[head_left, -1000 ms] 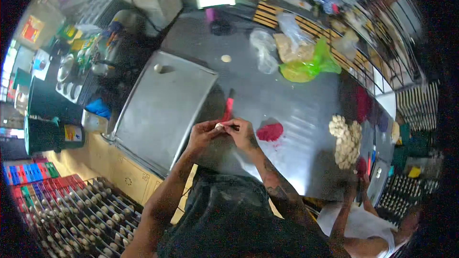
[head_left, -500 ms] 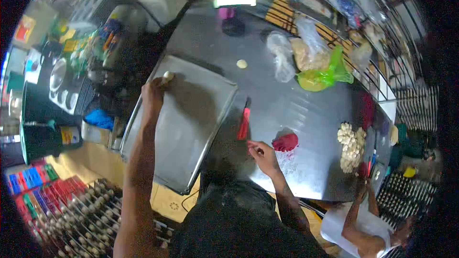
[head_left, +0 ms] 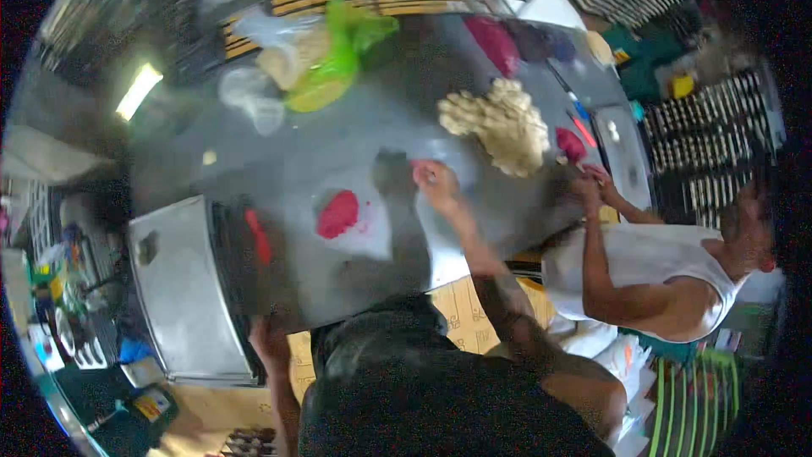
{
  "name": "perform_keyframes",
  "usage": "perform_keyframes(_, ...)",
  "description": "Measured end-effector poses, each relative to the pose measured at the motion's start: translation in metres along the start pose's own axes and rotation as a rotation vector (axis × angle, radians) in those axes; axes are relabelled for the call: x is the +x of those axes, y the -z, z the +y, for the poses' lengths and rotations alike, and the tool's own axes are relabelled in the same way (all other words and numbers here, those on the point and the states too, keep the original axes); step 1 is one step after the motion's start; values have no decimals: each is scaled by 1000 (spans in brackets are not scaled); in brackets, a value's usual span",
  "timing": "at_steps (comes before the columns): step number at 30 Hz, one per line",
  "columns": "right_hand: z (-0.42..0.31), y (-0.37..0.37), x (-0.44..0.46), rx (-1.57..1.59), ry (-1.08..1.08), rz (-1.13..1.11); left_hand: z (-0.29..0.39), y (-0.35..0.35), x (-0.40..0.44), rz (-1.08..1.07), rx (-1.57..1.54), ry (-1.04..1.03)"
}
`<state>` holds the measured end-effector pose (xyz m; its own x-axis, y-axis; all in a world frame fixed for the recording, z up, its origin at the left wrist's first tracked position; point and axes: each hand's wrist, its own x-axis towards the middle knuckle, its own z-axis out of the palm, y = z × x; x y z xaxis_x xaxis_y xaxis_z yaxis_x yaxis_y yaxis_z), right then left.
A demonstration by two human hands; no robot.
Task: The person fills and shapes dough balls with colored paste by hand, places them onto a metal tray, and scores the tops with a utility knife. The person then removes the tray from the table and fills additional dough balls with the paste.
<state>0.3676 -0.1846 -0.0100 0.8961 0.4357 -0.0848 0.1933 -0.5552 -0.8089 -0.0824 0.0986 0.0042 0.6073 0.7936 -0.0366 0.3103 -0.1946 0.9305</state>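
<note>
Right hand got moved toward the pale lumps; grip can't be told, nor left hand's. Probably soft, light, best side-pinched.

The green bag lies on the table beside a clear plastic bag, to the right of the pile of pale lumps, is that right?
Not quite: the head view shows the green bag left of the pile of pale lumps. It does lie on the table beside a clear plastic bag.

Pale lumps heaped unevenly, red mound with loose crumbs, both on grey table
</note>
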Motion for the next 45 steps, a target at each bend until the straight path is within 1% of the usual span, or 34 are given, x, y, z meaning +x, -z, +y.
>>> perform_keyframes(1, 26, 12, 15, -123, -70, 52, -3, -13, -33, -46, 1, 0)
perform_keyframes(2, 49, 24, 34, 34, -112, 121, -4, -23, -48, -24, -118, 87)
perform_keyframes(3, 71, 33, 43, -134, -34, 184, -6, -33, -64, 9, -239, 171)
perform_keyframes(4, 94, 41, 52, -307, 32, 260, 2, -43, -67, 2, -218, 178)
perform_keyframes(6, 143, 44, 90, -855, 289, 600, 18, -58, -76, 4, -181, 207)
perform_keyframes(7, 148, 50, 110, -824, 339, 715, 27, -63, -75, 21, -178, 206)
perform_keyframes(8, 152, 57, 130, -791, 391, 830, 38, -64, -69, -42, -74, 224)
perform_keyframes(9, 149, 71, 134, -696, 422, 775, 47, -63, -61, -100, 33, 248)
perform_keyframes(10, 149, 78, 144, -672, 434, 760, 54, -62, -55, -156, 143, 274)
perform_keyframes(12, 142, 81, 154, -574, 387, 542, 48, -68, -40, -157, -73, 104)
perform_keyframes(13, 116, 74, 145, -561, 390, 541, 60, -72, -29, -182, -46, 157)
perform_keyframes(15, 21, 58, 89, 239, 81, 139, 78, -98, -10, -209, -36, 227)
perform_keyframes(16, 4, 29, 54, 327, 159, 14, 84, -113, -3, -212, -47, 243)
perform_keyframes(17, -9, -1, 22, 421, 224, -120, 89, -132, 3, -238, -93, 178)
perform_keyframes(18, -57, -18, -31, 494, -32, -256, 88, -145, 8, -263, -140, 108)
perform_keyframes(19, -72, -45, -73, 699, 28, -418, 79, -147, 13, -264, -145, 102)
perform_keyframes(21, -89, -84, -120, 608, -123, -698, 52, -148, 26, -423, -200, 156)
perform_keyframes(22, -89, -95, -119, 605, -120, -693, 43, -143, 30, -503, -226, 187)
perform_keyframes(24, -82, -116, -106, 179, 129, -223, 30, -112, 34, -499, -261, 231)
perform_keyframes(26, -88, -125, -92, -133, 285, 50, 13, -72, 41, -473, -313, 316)
perform_keyframes(27, -92, -124, -80, -228, 325, 88, 4, -58, 44, -435, -316, 297)
perform_keyframes(29, -92, -130, -67, -336, 425, 70, -20, -34, 44, -531, -506, 120)
perform_keyframes(30, -87, -132, -64, -369, 448, 59, -16, -20, 46, -498, -499, 108)
perform_keyframes(33, -88, -136, -57, -463, 472, 34, 14, -4, 41, -418, -391, 422)
perform_keyframes(34, -87, -134, -60, -521, 449, 18, 6, -3, 40, -409, -399, 424)
perform_keyframes(36, -83, -133, -72, -580, 429, -4, -31, -10, 39, -431, -405, 297)
perform_keyframes(37, -80, -135, -73, -562, 463, 55, -29, -14, 41, -439, -408, 226)
perform_keyframes(38, -78, -137, -73, -542, 499, 113, -27, -20, 39, -426, -415, 220)
perform_keyframes(39, -75, -136, -73, -520, 537, 169, -23, -27, 37, -372, -390, 268)
perform_keyframes(40, -62, -137, -72, -519, 554, 163, -13, -35, 35, -317, -365, 318)
perform_keyframes(41, -43, -142, -71, -312, 500, 101, -6, -43, 33, -262, -337, 368)
perform_keyframes(42, -25, -147, -68, -106, 441, 37, -1, -52, 29, -247, -340, 366)
perform_keyframes(44, -28, -136, -63, 101, 387, -43, 4, -73, 23, -236, -349, 362)
perform_keyframes(45, -27, -127, -62, 127, 206, -309, 6, -85, 18, -230, -355, 364)
